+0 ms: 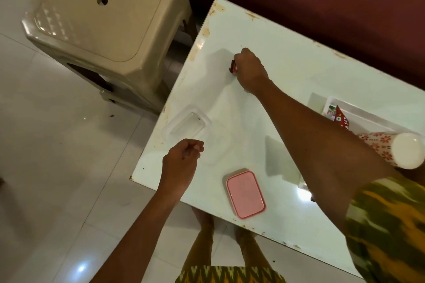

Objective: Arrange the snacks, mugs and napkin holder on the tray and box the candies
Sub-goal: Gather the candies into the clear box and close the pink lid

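My right hand (pixel 249 69) reaches to the far left part of the white table (pixel 287 80) and is closed on a small red and brown candy (pixel 233 67). My left hand (pixel 181 158) hovers over the table's left edge with its fingers curled and nothing visible in them. Just beyond it lies a clear plastic box (pixel 186 123), open and empty. A pink lid (pixel 245 194) lies flat near the front edge. At the right, a white tray (pixel 368 115) holds a red snack packet (pixel 340 117) and a red-flowered mug (pixel 397 148) on its side.
A beige plastic stool (pixel 103 18) stands on the tiled floor left of the table. A dark red wall runs behind the table. My feet show below the front edge.
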